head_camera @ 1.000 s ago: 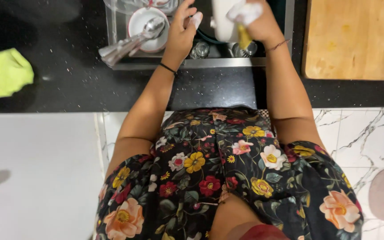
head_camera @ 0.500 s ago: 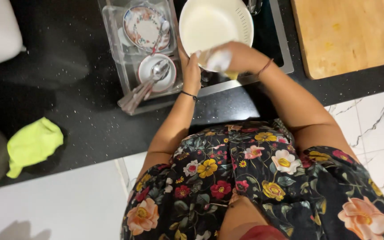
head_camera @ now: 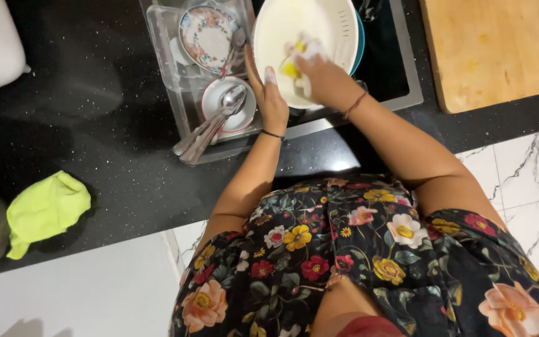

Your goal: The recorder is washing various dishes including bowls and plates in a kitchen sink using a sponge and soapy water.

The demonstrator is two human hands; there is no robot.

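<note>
Since half a second ago, our right hand [head_camera: 322, 78] has been sliding from the near rim of the white bowl [head_camera: 332, 22] up into its hollow, carrying the soapy yellow sponge [head_camera: 293, 62] along. We are gripping that sponge with closed fingers, pressing it against the bowl's inside. Our left hand [head_camera: 271, 103] is lying open, palm flat against the bowl's left edge, bracing it over the sink [head_camera: 407, 68]. Left of the bowl, a small white bowl [head_camera: 219, 100] holding spoons [head_camera: 210, 128] is sitting in a clear tray [head_camera: 163, 43], with a patterned plate [head_camera: 204, 34] beyond it. Far left of the bowl, a yellow-green cloth [head_camera: 45, 209] is resting on the black counter [head_camera: 107, 143]. Right of the bowl, a wooden board [head_camera: 494, 50] is lying.
</note>
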